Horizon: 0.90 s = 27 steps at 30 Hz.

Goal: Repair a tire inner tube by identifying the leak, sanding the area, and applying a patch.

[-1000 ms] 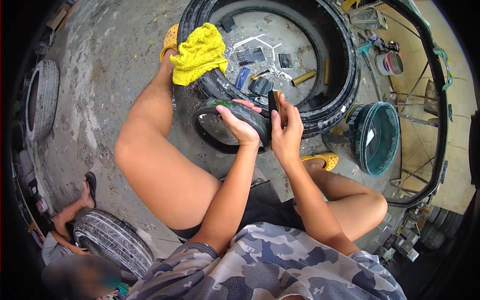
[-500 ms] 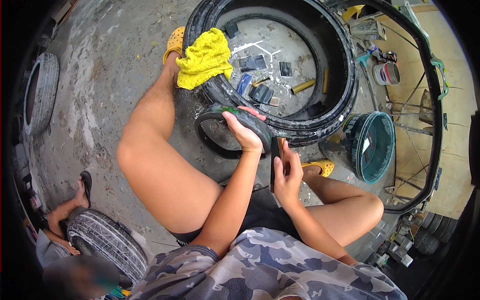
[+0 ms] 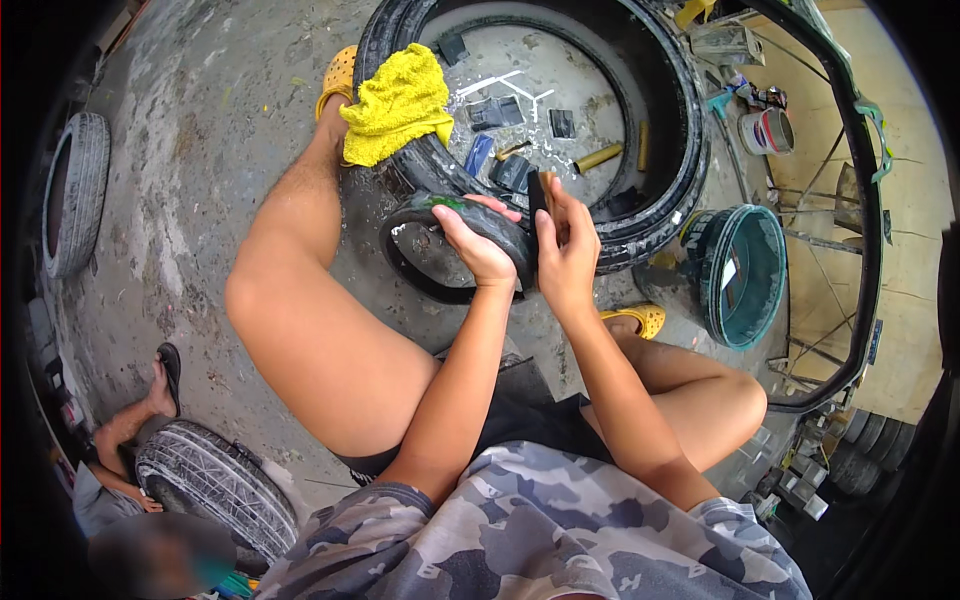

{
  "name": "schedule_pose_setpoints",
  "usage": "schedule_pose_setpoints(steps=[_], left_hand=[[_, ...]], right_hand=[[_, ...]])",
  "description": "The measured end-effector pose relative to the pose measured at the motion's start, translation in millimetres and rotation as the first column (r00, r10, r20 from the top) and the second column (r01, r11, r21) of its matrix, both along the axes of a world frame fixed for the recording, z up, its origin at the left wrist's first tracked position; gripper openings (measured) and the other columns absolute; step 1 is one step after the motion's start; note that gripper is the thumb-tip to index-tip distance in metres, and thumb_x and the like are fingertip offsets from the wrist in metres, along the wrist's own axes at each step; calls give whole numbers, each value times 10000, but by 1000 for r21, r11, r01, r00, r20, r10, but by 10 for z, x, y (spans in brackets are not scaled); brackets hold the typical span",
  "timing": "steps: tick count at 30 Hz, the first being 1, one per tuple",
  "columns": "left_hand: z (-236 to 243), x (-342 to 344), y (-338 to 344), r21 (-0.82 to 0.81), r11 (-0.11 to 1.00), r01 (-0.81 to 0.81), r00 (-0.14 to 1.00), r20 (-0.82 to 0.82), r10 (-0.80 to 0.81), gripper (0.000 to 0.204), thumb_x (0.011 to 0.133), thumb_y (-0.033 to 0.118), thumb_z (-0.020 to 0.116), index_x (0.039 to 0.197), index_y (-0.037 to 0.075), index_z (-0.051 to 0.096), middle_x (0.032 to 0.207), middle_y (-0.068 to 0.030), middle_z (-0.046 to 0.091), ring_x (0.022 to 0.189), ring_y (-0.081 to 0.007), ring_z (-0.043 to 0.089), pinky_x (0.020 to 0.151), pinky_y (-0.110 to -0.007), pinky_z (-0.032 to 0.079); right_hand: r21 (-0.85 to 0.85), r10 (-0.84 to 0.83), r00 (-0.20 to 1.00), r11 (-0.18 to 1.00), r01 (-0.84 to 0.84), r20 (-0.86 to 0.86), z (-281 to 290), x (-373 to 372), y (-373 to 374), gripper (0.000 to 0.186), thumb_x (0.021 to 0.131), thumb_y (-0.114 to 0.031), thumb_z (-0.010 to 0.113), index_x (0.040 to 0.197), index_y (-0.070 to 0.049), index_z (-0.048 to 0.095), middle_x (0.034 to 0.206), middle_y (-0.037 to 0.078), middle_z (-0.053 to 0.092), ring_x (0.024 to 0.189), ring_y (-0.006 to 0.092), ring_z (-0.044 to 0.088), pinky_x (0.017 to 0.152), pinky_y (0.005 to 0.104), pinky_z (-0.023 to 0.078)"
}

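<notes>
Left hand (image 3: 478,245) is clamped over the top of a small black tyre (image 3: 440,235), grip wrapped tight on its tread, a green mark showing beside the fingers. The tyre stands upright on the concrete floor (image 3: 200,150), leaning against the big black tyre (image 3: 640,215). Right hand (image 3: 565,255) has a narrow grip on a dark flat tool (image 3: 541,195), pressed at the small tyre's edge. A yellow cloth (image 3: 395,105) drapes over the big tyre's rim. Inside it lie dark square patches and a yellow tube (image 3: 598,158). A teal bucket (image 3: 745,275) sits well right.
</notes>
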<state>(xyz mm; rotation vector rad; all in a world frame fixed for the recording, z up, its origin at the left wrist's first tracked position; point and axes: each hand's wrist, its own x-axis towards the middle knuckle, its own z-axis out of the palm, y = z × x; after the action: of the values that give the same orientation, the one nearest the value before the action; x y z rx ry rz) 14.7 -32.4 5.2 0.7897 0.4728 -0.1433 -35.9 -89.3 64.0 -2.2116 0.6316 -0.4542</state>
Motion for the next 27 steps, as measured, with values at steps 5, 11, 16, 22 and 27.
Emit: schedule_pose_setpoints(steps=[5, 11, 16, 22, 27], left_hand=[[10, -17, 52, -5, 1000, -3, 1000, 13, 3, 705, 973, 671, 223, 821, 44, 509, 701, -86, 553, 574, -216, 574, 616, -322, 487], [10, 0, -9, 17, 1000, -9, 1000, -16, 9, 695, 962, 693, 225, 830, 71, 507, 700, -64, 545, 552, -222, 566, 583, -327, 480], [3, -3, 29, -6, 1000, -14, 1000, -24, 14, 701, 964, 687, 218, 784, 75, 509, 698, -57, 545, 551, -211, 566, 582, -322, 477], [-4, 26, 69, 44, 998, 35, 998, 44, -37, 672, 975, 663, 206, 807, 88, 511, 707, -47, 544, 559, -211, 565, 601, -316, 461], [188, 61, 88, 55, 994, 90, 996, 18, -91, 640, 984, 637, 229, 799, 94, 514, 700, -49, 544, 554, -209, 565, 584, -312, 456]], right_hand=[[-35, 143, 989, 989, -141, 48, 63, -669, 215, 439, 860, 45, 611, 1294, 27, 552, 962, 184, 606, 824, 274, 601, 792, 341, 485], [-126, 160, 980, 981, -146, 115, -3, -322, 37, 412, 873, 19, 613, 1282, 13, 564, 863, 139, 571, 719, 243, 524, 697, 321, 448], [-66, 142, 990, 988, -140, 26, 10, -381, 68, 440, 852, 51, 593, 1290, 15, 563, 959, 165, 632, 801, 291, 578, 771, 355, 479], [335, -200, 977, 918, 211, -68, -268, -141, -448, 401, 894, -65, 625, 1294, -74, 589, 754, 15, 591, 649, 93, 531, 612, 265, 458], [691, -454, 891, 654, 308, 32, -220, -687, -595, 394, 913, -38, 594, 1305, -45, 559, 746, 4, 608, 651, 68, 546, 600, 218, 440]])
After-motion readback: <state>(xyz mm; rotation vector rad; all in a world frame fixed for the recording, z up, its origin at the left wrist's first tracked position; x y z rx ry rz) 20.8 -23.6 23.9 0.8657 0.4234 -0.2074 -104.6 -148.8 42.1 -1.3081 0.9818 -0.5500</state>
